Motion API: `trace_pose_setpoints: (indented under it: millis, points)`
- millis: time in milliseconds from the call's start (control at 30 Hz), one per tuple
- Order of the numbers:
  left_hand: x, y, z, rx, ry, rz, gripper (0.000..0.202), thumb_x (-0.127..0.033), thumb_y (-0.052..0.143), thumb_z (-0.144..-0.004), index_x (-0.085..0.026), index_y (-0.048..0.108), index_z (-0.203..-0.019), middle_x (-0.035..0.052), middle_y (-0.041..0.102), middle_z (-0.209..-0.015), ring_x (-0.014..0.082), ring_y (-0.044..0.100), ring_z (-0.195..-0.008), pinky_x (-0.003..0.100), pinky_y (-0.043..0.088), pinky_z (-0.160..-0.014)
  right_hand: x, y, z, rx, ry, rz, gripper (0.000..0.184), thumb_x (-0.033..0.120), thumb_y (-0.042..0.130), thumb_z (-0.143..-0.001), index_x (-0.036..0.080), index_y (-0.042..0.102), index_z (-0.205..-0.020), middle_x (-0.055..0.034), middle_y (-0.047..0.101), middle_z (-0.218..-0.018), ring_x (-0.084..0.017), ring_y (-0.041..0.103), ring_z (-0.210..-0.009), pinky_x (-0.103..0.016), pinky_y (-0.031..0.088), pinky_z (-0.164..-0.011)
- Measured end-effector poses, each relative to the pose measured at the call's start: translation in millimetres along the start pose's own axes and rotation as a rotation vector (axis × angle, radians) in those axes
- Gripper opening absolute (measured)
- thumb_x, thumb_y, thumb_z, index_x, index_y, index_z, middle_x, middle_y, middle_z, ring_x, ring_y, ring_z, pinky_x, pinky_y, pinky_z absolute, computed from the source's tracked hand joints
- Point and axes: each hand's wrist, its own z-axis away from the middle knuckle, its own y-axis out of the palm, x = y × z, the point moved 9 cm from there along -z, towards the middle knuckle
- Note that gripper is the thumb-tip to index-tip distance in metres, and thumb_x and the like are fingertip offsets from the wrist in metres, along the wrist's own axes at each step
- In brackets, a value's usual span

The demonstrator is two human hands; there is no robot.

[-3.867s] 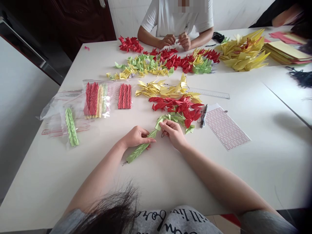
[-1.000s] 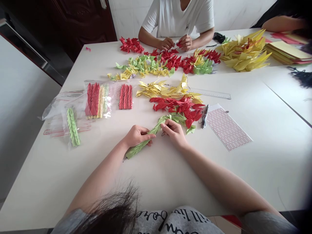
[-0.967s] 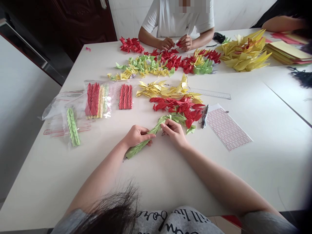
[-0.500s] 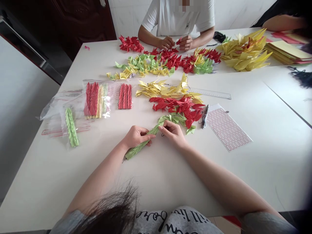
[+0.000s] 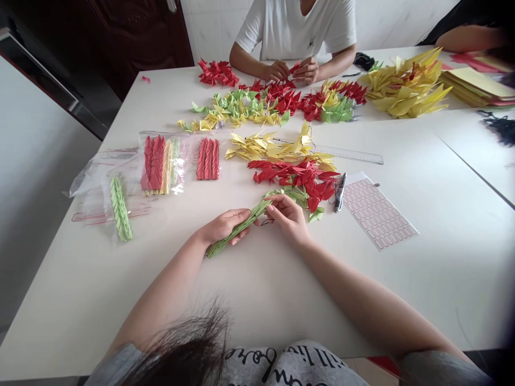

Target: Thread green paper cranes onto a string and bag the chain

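A green strand of tightly stacked folded-paper cranes (image 5: 248, 221) slants across the front middle of the table. My left hand (image 5: 220, 227) is closed around its middle, the thumb along the upper side. At the strand's far end, my right hand (image 5: 290, 219) pinches the tip between thumb and fingers. A thin dark cord shows beneath the right fingers. Just beyond them lie loose green paper cranes (image 5: 300, 195), partly hidden by the right hand. Red paper cranes (image 5: 293, 174) and yellow paper cranes (image 5: 271, 147) are heaped farther back.
Left lie a bagged green strand (image 5: 120, 209), a plastic bag of red, yellow and green strands (image 5: 153, 163) and red strands (image 5: 208, 159). Right are a pen (image 5: 340, 192), a label sheet (image 5: 380, 212) and a clear ruler (image 5: 350, 154). Across the table, a person (image 5: 298, 43) handles red paper.
The green strand has rolled in my hands, now showing its narrow, ridged side. My left hand has shifted its hold slightly. The view has moved a little.
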Motion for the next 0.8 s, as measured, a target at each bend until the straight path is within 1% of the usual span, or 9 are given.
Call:
trace_pose_setpoints:
  millis: [200, 300, 367, 433, 500, 533, 600, 700, 800]
  points:
    - [-2, 1.7, -2, 0.018, 0.023, -0.021, 0.042, -0.053, 0.044, -0.095, -0.014, 0.060, -0.098, -0.0043, 0.047, -0.061, 0.0044, 0.042, -0.040, 0.019, 0.033, -0.043, -5, 2, 0, 0.036, 0.031, -0.032, 0.036, 0.054, 0.070, -0.081, 0.019, 0.062, -0.082, 0.0005, 0.057, -0.067, -0.011, 0.048, -0.059, -0.026, 0.041, -0.056]
    - [-3, 2.0, -3, 0.006, 0.029, 0.017, 0.039, -0.052, 0.048, -0.093, -0.014, 0.058, -0.092, -0.0041, 0.048, -0.062, 0.0047, 0.045, -0.040, 0.019, 0.034, -0.043, -5, 6, 0, 0.080, 0.052, 0.009, 0.037, 0.054, 0.068, -0.083, 0.018, 0.060, -0.078, -0.0006, 0.059, -0.068, -0.011, 0.047, -0.058, -0.027, 0.040, -0.057]
    - [-4, 0.8, -4, -0.008, 0.039, 0.068, 0.035, -0.049, 0.055, -0.089, -0.015, 0.054, -0.088, -0.0030, 0.052, -0.065, 0.0072, 0.052, -0.044, 0.019, 0.039, -0.046, -6, 10, 1, 0.124, 0.070, 0.023, 0.037, 0.055, 0.067, -0.083, 0.018, 0.061, -0.085, -0.0023, 0.062, -0.074, -0.012, 0.050, -0.062, -0.027, 0.042, -0.058]
    - [-4, -2.3, -5, -0.031, 0.057, 0.126, 0.029, -0.044, 0.060, -0.086, -0.016, 0.052, -0.089, -0.0008, 0.059, -0.069, 0.0106, 0.059, -0.050, 0.021, 0.045, -0.052, -6, 13, 1, 0.154, 0.082, 0.025, 0.041, 0.055, 0.070, -0.081, 0.019, 0.060, -0.097, -0.0028, 0.063, -0.079, -0.013, 0.053, -0.066, -0.027, 0.044, -0.059]
    - [-4, -6.3, -6, -0.057, 0.076, 0.170, 0.025, -0.039, 0.058, -0.087, -0.016, 0.050, -0.093, 0.0010, 0.063, -0.071, 0.0117, 0.061, -0.053, 0.022, 0.047, -0.056, -8, 13, 1, 0.149, 0.082, 0.058, 0.046, 0.055, 0.072, -0.079, 0.020, 0.058, -0.105, 0.0002, 0.058, -0.075, -0.013, 0.053, -0.063, -0.026, 0.043, -0.056]
    - [-4, -8.0, -6, -0.069, 0.085, 0.181, 0.023, -0.038, 0.055, -0.088, -0.017, 0.049, -0.094, 0.0015, 0.064, -0.071, 0.0111, 0.060, -0.053, 0.021, 0.045, -0.056, -8, 13, 1, 0.140, 0.078, 0.093, 0.046, 0.055, 0.071, -0.079, 0.020, 0.057, -0.104, 0.0021, 0.054, -0.070, -0.012, 0.050, -0.060, -0.025, 0.041, -0.054]
    - [-3, -10.2, -7, -0.086, 0.105, 0.182, 0.021, -0.037, 0.051, -0.090, -0.017, 0.048, -0.094, 0.0010, 0.063, -0.069, 0.0090, 0.056, -0.050, 0.019, 0.041, -0.053, -9, 11, 2, 0.118, 0.068, 0.193, 0.041, 0.056, 0.068, -0.081, 0.018, 0.059, -0.096, 0.0042, 0.048, -0.063, -0.010, 0.042, -0.053, -0.024, 0.035, -0.048]
    - [-5, -11.9, -6, -0.113, 0.135, 0.160, 0.025, -0.040, 0.044, -0.093, -0.016, 0.052, -0.095, -0.0005, 0.059, -0.064, 0.0066, 0.048, -0.046, 0.018, 0.036, -0.049, -8, 10, 2, 0.091, 0.045, 0.317, 0.043, 0.059, 0.063, -0.084, 0.017, 0.062, -0.083, 0.0030, 0.047, -0.060, -0.009, 0.036, -0.051, -0.025, 0.027, -0.046]
    - [-6, -10.3, -5, -0.107, 0.134, 0.136, 0.036, -0.045, 0.041, -0.095, -0.013, 0.058, -0.097, -0.0003, 0.056, -0.063, 0.0059, 0.046, -0.045, 0.018, 0.034, -0.048, -4, 5, 1, 0.045, 0.012, 0.332, 0.047, 0.063, 0.060, -0.083, 0.016, 0.067, -0.086, 0.0024, 0.047, -0.059, -0.009, 0.035, -0.051, -0.026, 0.026, -0.046]
